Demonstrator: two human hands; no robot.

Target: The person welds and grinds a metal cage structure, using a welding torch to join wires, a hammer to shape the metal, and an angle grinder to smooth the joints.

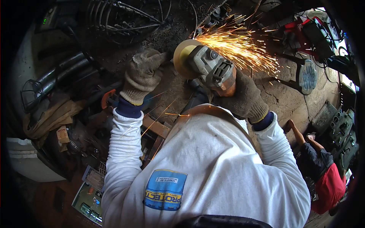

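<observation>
My right hand point(247, 97), in a brown knit glove, is wrapped round the body of a grey angle grinder point(213, 66). The grinder's pale yellow disc point(184, 57) faces left. Orange sparks point(239, 45) stream from its upper edge toward the right. Left of the disc, my left hand point(142, 74) wears a matching glove, with its fingers curled closed and pointing toward the disc. What those fingers hold is hidden in the dark. Thin metal rod point(195, 22) shows by the disc's top edge; the exact point of contact cannot be made out.
Wire coils point(102, 15) lie at the far left, near curved metal pipes point(62, 74). On the right are a grey-blue pedal-like plate point(307, 76) and a green machine casting point(342, 129). A person in a red shirt point(330, 188) is at the lower right.
</observation>
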